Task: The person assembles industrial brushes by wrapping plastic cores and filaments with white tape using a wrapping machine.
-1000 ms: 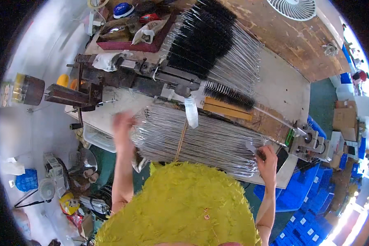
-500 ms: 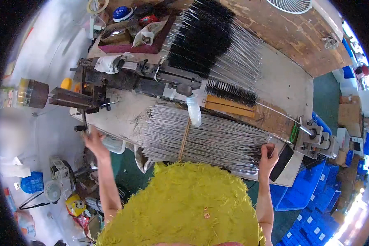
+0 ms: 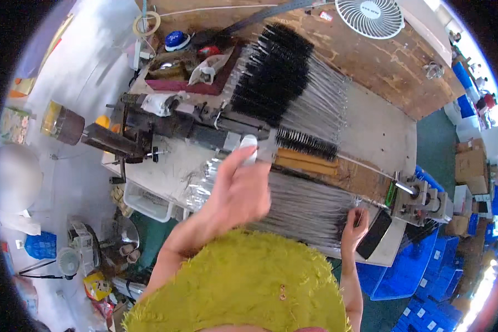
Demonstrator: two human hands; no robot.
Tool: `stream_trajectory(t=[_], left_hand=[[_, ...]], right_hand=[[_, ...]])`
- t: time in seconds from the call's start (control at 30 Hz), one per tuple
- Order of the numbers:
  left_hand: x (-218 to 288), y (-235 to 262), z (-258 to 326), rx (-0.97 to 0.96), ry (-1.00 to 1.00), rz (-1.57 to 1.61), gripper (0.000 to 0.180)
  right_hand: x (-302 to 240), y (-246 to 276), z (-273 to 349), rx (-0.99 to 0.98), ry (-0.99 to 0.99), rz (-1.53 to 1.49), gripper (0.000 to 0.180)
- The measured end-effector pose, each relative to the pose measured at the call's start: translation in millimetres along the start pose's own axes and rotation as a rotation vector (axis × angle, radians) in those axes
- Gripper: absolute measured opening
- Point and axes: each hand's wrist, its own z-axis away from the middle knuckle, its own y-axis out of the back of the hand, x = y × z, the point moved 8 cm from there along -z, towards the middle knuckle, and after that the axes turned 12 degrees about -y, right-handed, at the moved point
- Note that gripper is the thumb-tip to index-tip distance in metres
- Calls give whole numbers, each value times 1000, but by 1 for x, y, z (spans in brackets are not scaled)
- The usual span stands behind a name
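Left hand [image 3: 243,191] has moved from the crank [image 3: 117,180] to the white handle [image 3: 249,142].

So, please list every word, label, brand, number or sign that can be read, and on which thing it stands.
I leave printed words uncopied; marks show on:
White fan: dark lettering on its hub.
White sticker: red marks, too small to read.
Blue bins: white labels, too small to read.
Yellow bag: markings too blurred.

The wire stems [image 3: 307,207] are smooth, glossy metal. Matt black bristles [image 3: 274,77] look rough; the backboard [image 3: 393,72] is scuffed wood, the crate [image 3: 401,271] smooth plastic.
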Motion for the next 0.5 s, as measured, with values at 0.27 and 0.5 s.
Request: stream_trajectory(t=[0.27,0.5], left_hand=[[-10,23,1,-766,-256,-3293,19],[46,132,37,466,74,-2421,16]], right_hand=[[4,-5,0,-71,-92,-1,10],[11,1,6,-11,-91,11,12]])
